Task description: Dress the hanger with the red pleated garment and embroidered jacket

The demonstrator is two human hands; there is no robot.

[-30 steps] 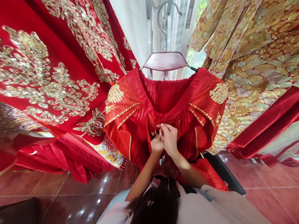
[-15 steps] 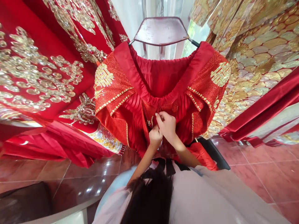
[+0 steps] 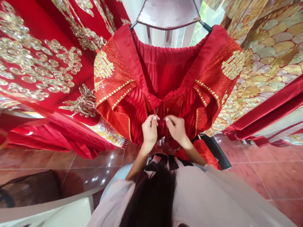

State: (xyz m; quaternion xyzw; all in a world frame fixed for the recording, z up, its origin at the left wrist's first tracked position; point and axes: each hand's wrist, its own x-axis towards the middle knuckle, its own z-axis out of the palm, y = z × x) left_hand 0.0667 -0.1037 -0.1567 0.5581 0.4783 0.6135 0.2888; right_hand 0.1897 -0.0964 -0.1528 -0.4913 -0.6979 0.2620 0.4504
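A red garment (image 3: 165, 58) with a gathered neckline, gold beaded trim and gold emblems on its shoulders hangs in front of me on a dark hanger (image 3: 168, 15). Thin red drawstrings (image 3: 164, 108) come down from the middle of the neckline. My left hand (image 3: 150, 130) pinches one drawstring end between thumb and fingers, just below the neckline. Close by on the right, my right hand (image 3: 177, 128) has its fingertips pressed together at the other drawstring. A small gap separates the hands. What lies inside the right fingers is partly hidden.
On the left hangs a red garment with crystal beading (image 3: 44, 66). A gold scale-patterned garment (image 3: 267, 60) hangs on the right. Below the hanging clothes are a black-edged object with red cloth (image 3: 205, 154), a dark bag (image 3: 30, 189) and a white surface (image 3: 68, 211).
My hands have moved from overlapping to side by side, the left one shifting left and the right one right. The neckline front has opened slightly, and the view is closer to the garment.
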